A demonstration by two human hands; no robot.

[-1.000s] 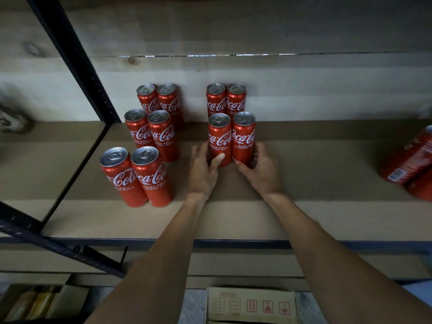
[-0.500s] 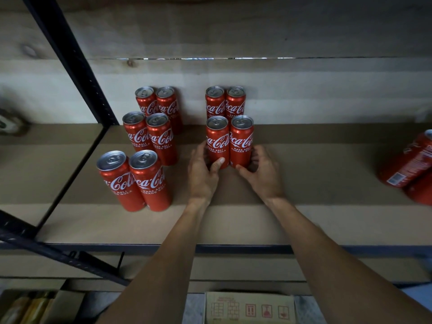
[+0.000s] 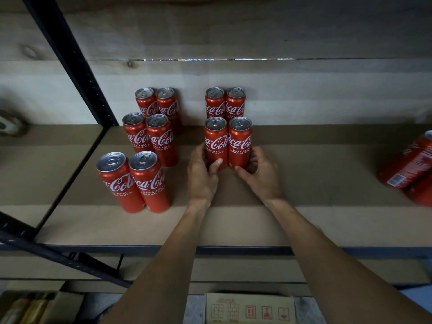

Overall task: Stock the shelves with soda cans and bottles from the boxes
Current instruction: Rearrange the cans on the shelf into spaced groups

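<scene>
Two slim red cola cans stand side by side on the brown shelf board (image 3: 233, 220). My left hand (image 3: 201, 176) grips the base of the left can (image 3: 215, 141), thumb across its front. My right hand (image 3: 261, 176) grips the base of the right can (image 3: 240, 141). Behind them another pair of cans (image 3: 225, 102) stands against the back wall. To the left, three more pairs stand in a line, the nearest pair (image 3: 134, 181) close to the front edge.
Red cans (image 3: 411, 164) lie tilted at the shelf's far right. A black metal upright (image 3: 70, 59) and a diagonal brace (image 3: 58, 258) bound the left side. Below the shelf, a cardboard box (image 3: 250, 309) sits on the floor, and another box with bottles (image 3: 30, 309) lies at bottom left.
Both hands have slid the two held cans slightly back towards the rear pair. The other cans have not moved.
</scene>
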